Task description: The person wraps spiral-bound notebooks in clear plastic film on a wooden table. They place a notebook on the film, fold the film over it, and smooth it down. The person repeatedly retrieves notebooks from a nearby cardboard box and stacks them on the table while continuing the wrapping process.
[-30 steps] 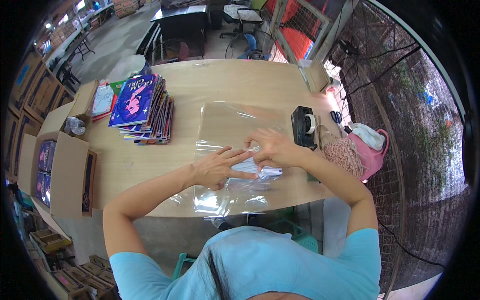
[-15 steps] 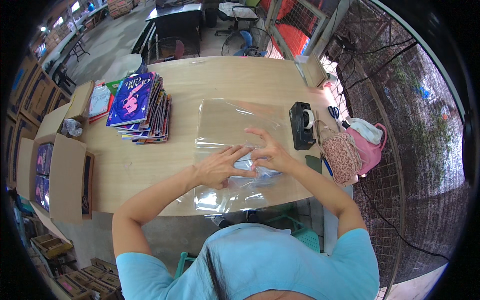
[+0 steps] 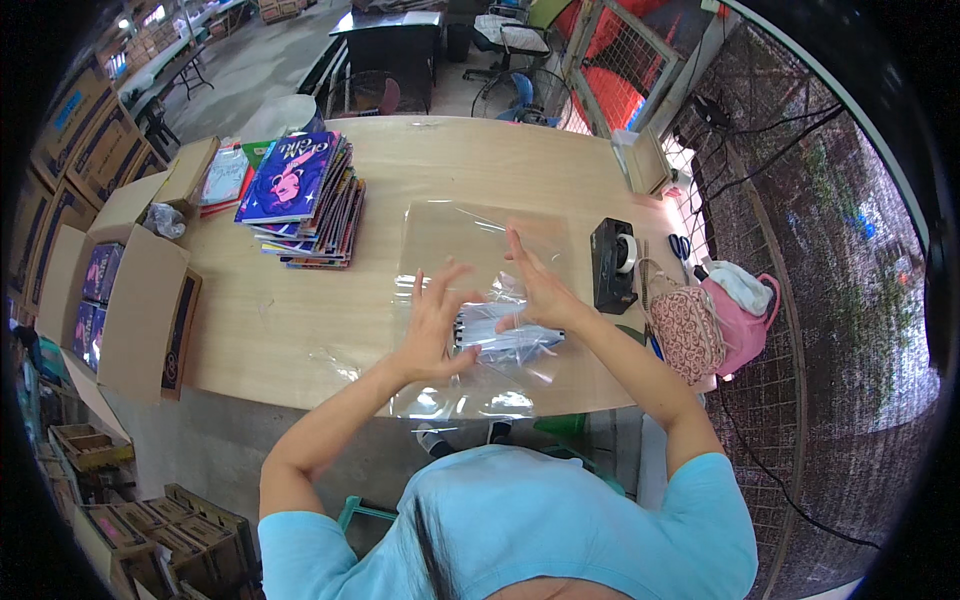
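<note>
A sheet of clear plastic film (image 3: 425, 240) lies on the table in front of me. A pale bluish-white flat bundle (image 3: 510, 345) with dark marks along its left edge sits at the film's near half, partly covered by my hands and by glare. My left hand (image 3: 435, 325) is over the bundle's left side, its fingers spread and slightly blurred. On the other side my right hand (image 3: 543, 290) hovers with stretched fingers, its thumb close to the bundle's top. Neither hand grips anything. Whether the film lies under or over the bundle, I cannot tell.
A stack of spiral notebooks (image 3: 295, 185) stands at the back left, beside an open carton (image 3: 140, 320) of purple packs. To the right are a black tape dispenser (image 3: 612, 265), scissors (image 3: 681, 250), a patterned pouch (image 3: 688, 335) and a pink bag (image 3: 740, 325).
My hands were close together over the bundle; they have moved apart with fingers spread, so more of the bundle shows. The whole view has shifted slightly.
</note>
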### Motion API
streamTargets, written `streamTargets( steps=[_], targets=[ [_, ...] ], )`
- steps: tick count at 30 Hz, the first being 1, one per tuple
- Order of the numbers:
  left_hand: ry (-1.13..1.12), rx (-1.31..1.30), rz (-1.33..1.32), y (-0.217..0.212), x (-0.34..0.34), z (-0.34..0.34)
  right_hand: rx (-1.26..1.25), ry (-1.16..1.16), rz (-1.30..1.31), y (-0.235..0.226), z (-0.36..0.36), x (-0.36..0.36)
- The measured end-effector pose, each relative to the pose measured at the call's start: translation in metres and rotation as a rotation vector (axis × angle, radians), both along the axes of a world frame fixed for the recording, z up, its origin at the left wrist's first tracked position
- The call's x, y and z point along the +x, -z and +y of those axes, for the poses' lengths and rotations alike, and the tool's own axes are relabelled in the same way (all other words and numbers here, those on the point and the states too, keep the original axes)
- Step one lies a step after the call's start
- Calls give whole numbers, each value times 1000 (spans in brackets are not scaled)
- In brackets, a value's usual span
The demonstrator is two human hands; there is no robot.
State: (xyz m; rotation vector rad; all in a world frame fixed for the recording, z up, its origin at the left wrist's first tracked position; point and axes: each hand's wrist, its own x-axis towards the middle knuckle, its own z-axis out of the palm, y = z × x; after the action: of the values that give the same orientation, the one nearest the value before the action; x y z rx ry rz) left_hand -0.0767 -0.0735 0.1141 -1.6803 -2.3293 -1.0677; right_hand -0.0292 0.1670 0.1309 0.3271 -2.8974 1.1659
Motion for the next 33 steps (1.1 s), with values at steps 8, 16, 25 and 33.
streamTargets(
  steps=[8, 16, 25, 33],
  targets=[
    [151, -217, 187, 6, 4, 3, 54, 157, -220, 22, 7, -18],
    [136, -396, 139, -8, 2, -3, -355, 973, 464, 76, 120, 25],
    [166, -399, 151, -15, -5, 11, -674, 1144, -18, 157, 234, 84],
    [166, -438, 134, -22, -4, 8, -2053, 1294, -100, 190, 164, 96]
  ],
)
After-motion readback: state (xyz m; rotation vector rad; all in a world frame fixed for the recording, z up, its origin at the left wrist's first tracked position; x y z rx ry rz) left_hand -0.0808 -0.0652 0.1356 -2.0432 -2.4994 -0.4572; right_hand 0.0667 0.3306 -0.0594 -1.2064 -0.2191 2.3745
